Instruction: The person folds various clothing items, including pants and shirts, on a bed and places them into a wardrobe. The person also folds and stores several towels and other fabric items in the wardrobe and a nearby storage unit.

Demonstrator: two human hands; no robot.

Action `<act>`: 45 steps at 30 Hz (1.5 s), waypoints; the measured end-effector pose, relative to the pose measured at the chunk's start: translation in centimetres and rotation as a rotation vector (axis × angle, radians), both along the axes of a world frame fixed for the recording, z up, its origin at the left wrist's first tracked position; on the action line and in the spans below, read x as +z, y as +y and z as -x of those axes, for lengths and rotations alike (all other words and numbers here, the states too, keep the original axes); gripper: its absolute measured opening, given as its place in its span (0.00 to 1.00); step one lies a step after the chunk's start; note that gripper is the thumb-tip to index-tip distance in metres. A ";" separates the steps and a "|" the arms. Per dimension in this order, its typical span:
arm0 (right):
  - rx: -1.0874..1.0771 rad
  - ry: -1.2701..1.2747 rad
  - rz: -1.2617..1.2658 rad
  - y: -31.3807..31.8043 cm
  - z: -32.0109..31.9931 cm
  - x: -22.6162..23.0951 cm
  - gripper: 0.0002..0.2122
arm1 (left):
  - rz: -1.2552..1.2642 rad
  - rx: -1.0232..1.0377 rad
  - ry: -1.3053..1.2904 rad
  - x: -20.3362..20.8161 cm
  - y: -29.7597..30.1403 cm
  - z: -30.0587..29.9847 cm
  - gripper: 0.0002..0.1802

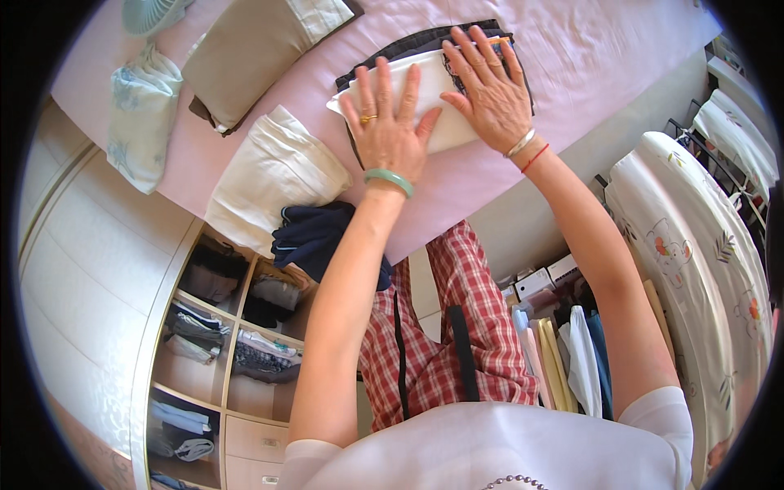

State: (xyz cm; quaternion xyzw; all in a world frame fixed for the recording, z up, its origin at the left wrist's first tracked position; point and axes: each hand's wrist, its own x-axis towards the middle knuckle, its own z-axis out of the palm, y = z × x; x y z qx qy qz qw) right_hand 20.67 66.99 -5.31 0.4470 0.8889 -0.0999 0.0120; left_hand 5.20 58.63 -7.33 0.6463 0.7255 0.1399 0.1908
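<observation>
My left hand [385, 139], with a green bangle at the wrist, lies flat with fingers spread on a folded white garment [451, 135]. Flat on the right part of the same garment, over a dark colourful print, rests my right hand [494, 100], fingers apart. A folded black garment [406, 42] shows beneath the white one, along its far edge. To the left of my left hand, a crumpled cream garment [278, 171] lies at the bed's near edge. A dark navy garment [313, 237] hangs there, partly behind my left forearm.
The pink bed sheet [580, 49] carries a grey-brown folded bundle [245, 65] and a pale floral cloth item [143, 118]. Cubby shelves [227, 327] with folded clothes stand at lower left. White patterned fabric [665, 212] hangs on the right, near upright folded clothes [580, 359].
</observation>
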 end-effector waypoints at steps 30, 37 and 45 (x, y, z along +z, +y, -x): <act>-0.425 0.385 0.125 0.3 -7.0 -3.4 0.25 | -0.206 0.513 -0.398 -2.5 -3.6 4.5 0.35; -0.847 0.693 0.731 0.3 -7.0 -3.1 0.34 | 0.158 0.821 -0.900 -1.9 -3.8 3.2 0.44; -0.900 0.645 1.378 2.1 -5.9 -1.4 0.23 | 0.663 0.678 -1.130 -1.4 -1.9 6.8 0.30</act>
